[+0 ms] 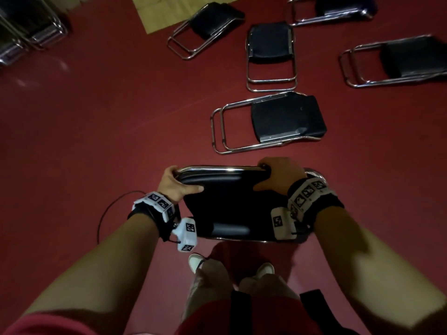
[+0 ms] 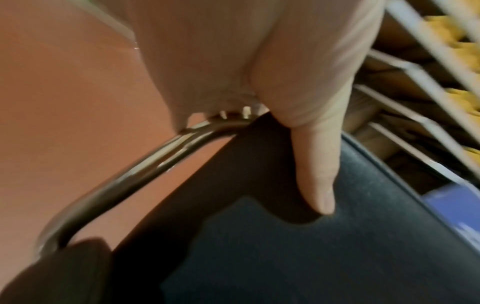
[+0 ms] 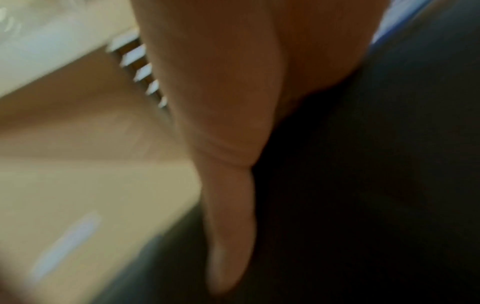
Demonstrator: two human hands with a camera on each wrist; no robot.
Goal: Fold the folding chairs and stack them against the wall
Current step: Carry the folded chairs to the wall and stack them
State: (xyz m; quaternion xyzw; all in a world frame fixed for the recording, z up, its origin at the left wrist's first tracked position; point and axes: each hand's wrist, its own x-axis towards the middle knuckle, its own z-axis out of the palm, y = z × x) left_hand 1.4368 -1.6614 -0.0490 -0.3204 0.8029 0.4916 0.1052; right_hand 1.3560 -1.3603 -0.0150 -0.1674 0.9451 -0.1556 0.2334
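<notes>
Red floor [image 1: 96,117]: five folded chairs [image 1: 268,122] upper right; left hand [image 1: 176,182], right hand [image 1: 278,177] each gripping sixth chair [image 1: 232,204] top rail.

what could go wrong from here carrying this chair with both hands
The black-padded chrome folding chair hides the floor ahead, and another folded chair lies just beyond it: a trip hazard.

The left hand and right hand curl over the chrome top tube, thumbs on the pad; if the frame shifts, fingers might get pinched.
</notes>
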